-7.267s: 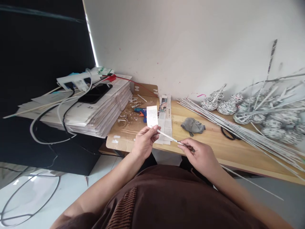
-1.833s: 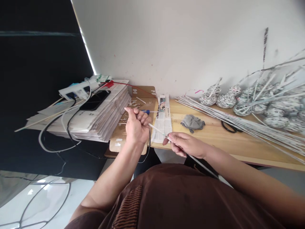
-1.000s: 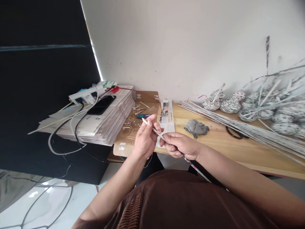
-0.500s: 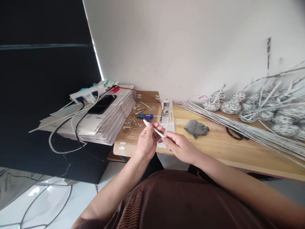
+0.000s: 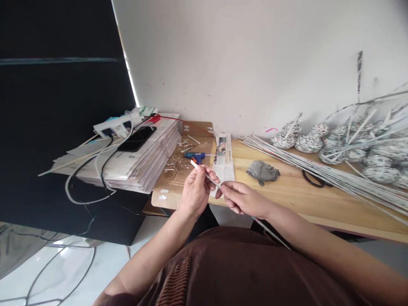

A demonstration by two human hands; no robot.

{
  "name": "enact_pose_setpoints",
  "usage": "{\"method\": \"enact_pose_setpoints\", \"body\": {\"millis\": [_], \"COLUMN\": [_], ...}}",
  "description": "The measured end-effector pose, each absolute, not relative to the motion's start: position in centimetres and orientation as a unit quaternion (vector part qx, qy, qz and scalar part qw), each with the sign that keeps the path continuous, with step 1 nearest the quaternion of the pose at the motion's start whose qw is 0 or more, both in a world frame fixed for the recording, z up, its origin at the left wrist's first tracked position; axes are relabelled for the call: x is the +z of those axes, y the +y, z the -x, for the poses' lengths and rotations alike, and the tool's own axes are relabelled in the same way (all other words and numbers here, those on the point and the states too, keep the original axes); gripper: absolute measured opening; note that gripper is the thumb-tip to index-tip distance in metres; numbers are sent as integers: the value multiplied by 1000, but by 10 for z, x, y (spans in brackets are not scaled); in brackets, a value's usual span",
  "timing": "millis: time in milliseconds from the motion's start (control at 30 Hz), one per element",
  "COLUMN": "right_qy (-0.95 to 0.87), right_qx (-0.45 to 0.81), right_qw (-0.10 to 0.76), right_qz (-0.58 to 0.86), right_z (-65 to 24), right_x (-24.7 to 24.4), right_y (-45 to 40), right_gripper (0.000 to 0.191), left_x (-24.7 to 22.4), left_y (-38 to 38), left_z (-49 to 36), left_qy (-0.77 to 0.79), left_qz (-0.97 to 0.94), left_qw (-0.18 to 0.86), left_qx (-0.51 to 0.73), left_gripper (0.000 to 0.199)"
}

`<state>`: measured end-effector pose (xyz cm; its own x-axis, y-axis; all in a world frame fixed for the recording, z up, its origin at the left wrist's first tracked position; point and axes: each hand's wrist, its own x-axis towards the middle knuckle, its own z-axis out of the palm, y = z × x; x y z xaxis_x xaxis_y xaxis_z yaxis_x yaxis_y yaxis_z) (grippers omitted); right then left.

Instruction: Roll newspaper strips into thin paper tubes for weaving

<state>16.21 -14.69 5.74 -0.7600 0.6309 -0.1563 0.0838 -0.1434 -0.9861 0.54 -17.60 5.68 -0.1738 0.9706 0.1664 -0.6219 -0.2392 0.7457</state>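
Observation:
My left hand [image 5: 196,190] is closed around a thin rolled paper stick [image 5: 211,179], its white end poking up past the thumb. Farther along the same stick, my right hand [image 5: 244,197] pinches it, and a long grey-white length trails out below that hand toward my lap. Both hands hover over the front edge of the table. Just beyond my left fingertips lies a blue glue gun [image 5: 195,156] on a cardboard sheet [image 5: 170,191] scattered with paper scraps. A strip of newspaper [image 5: 227,170] rests behind the hands.
On the left, a tall paper stack [image 5: 143,165] carries a phone [image 5: 137,139] and a power strip [image 5: 111,126] with looping cables. To the right are a grey rag [image 5: 263,171], a bundle of paper sticks [image 5: 318,174], black-handled scissors [image 5: 314,179] and several woven gourd shapes [image 5: 309,140].
My right hand has shifted slightly right along the stick, away from my left hand. The stick's trailing length now shows below my right wrist.

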Motion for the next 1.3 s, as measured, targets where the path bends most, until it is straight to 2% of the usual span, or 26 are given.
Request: {"method": "enact_pose_setpoints", "body": {"millis": [67,167,233,367,400,433,567,600,733,867,933,1067,1133,1233,1300], "right_qy": [-621,-557,-581,-757,-770,-767,-618,-590,-612,-578,-646,-829,-860,-861,-835], "right_qx": [694,784,769,498,461,471,728,759,721,779,714,369,255,203,297], "right_qw": [215,112,90,277,298,294,153,137,197,117,121,230,249,272,249], "right_qz": [294,250,249,321,325,323,255,241,259,215,243,352,366,378,390], "right_z": [-163,-165,-165,-164,-163,-162,-161,-160,-157,-155,-158,-175,-188,-206,-215], "right_x": [57,58,60,66,66,66,60,59,56,57,58,54,49,46,47], "right_y": [-146,-145,-145,-151,-153,-154,-150,-149,-149,-152,-153,-156,-157,-159,-160], "right_gripper": [39,42,44,38,36,37,46,46,46,51,50,25,20,23,34], "left_x": [58,59,60,57,56,55,55,55,56,56,55,52,53,60,66], "left_y": [-176,-177,-178,-178,-178,-179,-183,-185,-188,-190,-189,-185,-184,-184,-185], "left_z": [-5,-3,-2,0,1,2,7,8,10,13,19,36,43,50,52], "left_qy": [270,257,248,251,254,255,255,256,264,262,261,293,308,299,292], "left_qz": [-322,-326,-336,-346,-346,-348,-343,-338,-321,-314,-301,-259,-238,-224,-222], "left_qw": [558,573,574,549,548,550,569,568,560,573,555,494,482,480,481], "left_qx": [716,706,704,718,718,715,703,706,717,710,730,777,785,794,796], "left_gripper": [30,31,30,26,26,26,28,27,24,23,22,26,27,27,27]}}
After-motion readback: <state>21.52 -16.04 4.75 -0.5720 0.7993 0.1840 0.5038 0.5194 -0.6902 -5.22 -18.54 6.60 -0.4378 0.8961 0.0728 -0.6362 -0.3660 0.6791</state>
